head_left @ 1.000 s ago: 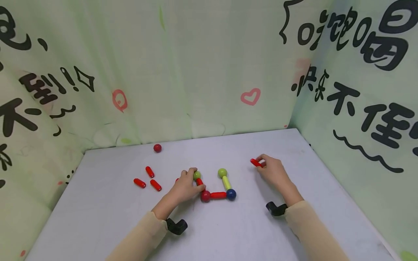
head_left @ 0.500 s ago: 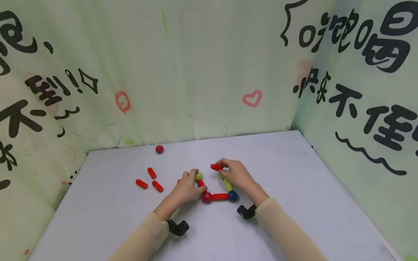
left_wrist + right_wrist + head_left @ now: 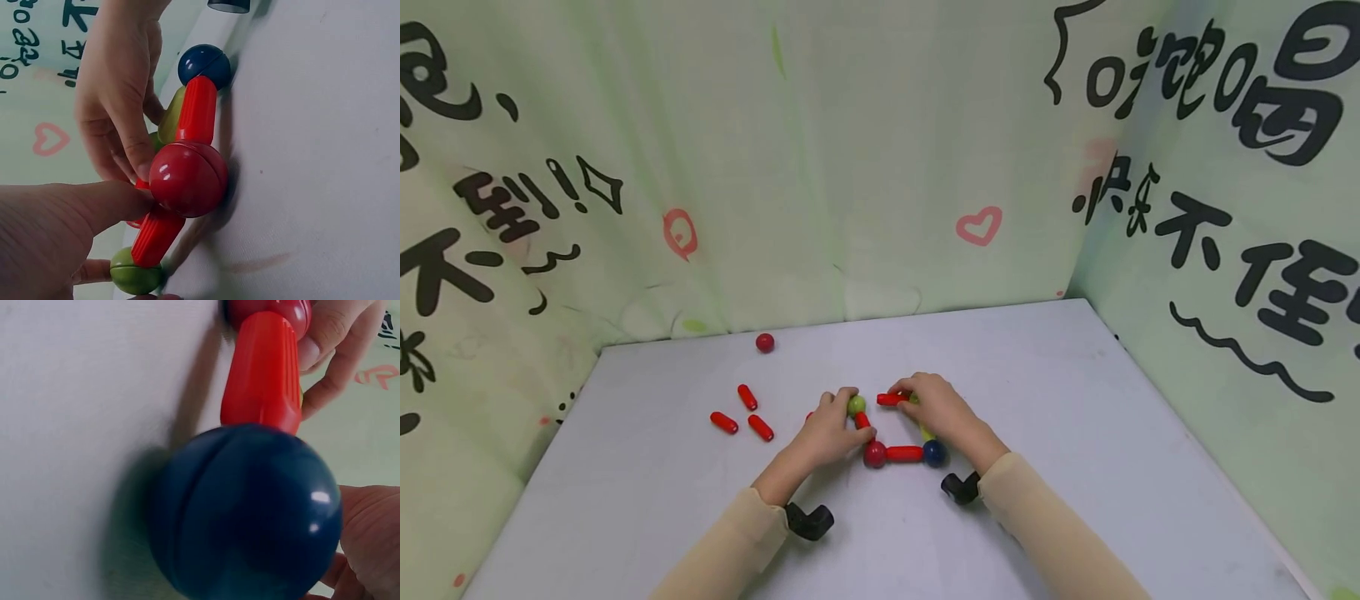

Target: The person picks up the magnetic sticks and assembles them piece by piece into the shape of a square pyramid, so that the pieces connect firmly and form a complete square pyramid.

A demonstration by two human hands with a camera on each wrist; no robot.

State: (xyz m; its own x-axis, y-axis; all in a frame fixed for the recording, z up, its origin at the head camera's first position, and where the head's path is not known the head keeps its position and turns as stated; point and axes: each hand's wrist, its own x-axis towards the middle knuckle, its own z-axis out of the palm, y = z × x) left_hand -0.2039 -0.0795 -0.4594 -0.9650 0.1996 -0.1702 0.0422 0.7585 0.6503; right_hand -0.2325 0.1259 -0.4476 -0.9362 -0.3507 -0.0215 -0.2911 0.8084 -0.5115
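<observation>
A red rod point(image 3: 904, 453) joined a red ball point(image 3: 875, 454) and a blue ball point(image 3: 935, 453); a second red rod point(image 3: 862, 422) linked red ball and green ball point(image 3: 856, 406). A yellow rod point(image 3: 171, 117), partly hidden, met the blue ball. A third red rod point(image 3: 890, 400) was held crosswise opposite.

free: far-right tabletop point(image 3: 1052, 358) | obstacles: rod frame point(image 3: 904, 454) between hands point(image 3: 829, 429) point(image 3: 938, 410); red rods point(image 3: 724, 422) left
</observation>
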